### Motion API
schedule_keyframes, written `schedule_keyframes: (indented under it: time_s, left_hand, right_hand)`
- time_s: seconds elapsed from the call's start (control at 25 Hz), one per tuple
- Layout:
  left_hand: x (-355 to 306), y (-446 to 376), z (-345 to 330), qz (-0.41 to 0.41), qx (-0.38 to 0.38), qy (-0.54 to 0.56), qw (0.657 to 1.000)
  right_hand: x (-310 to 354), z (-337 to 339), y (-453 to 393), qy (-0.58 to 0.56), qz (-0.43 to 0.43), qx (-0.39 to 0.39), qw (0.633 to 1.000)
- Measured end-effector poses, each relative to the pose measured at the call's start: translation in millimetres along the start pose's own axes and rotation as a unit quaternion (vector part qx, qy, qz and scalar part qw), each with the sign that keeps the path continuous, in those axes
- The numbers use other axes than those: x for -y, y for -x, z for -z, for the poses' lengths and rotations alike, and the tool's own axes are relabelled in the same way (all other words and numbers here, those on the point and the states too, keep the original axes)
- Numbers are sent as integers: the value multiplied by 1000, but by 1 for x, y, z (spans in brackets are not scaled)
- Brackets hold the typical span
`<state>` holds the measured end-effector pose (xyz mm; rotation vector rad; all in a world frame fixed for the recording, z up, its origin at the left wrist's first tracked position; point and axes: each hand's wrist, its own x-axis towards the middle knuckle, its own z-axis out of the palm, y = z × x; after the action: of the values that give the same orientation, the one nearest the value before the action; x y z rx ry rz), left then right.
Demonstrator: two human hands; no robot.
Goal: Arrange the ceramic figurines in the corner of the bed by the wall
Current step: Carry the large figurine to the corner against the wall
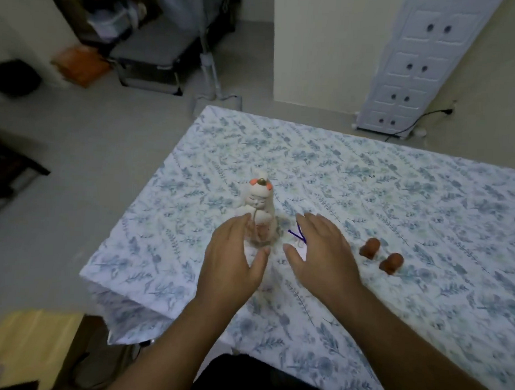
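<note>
A tall white ceramic figurine with orange ear spots stands upright on the floral bed sheet near the bed's left edge. My left hand is open just in front of it, fingertips close to its base, holding nothing. My right hand hovers open to the figurine's right, over a small item with a purple cord that it partly hides. Two small brown figurines lie on the sheet to the right of my right hand.
The bed's far corner points toward a cream wall. A white drawer cabinet stands beyond the bed with a black cable. A fan stand and a grey folding cot sit on the floor at left.
</note>
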<state>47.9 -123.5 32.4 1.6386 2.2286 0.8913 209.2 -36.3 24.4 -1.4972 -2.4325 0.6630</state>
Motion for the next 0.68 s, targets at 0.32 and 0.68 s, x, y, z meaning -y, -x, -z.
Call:
schedule_keyframes:
  time_s: [0.32, 0.68]
  left_hand:
    - [55, -84, 8, 72, 147, 162, 973]
    - [49, -129, 36, -3, 194, 296, 935]
  right_hand:
    - [65, -11, -76, -273, -112, 29, 955]
    - [82, 4, -86, -367, -138, -109, 914]
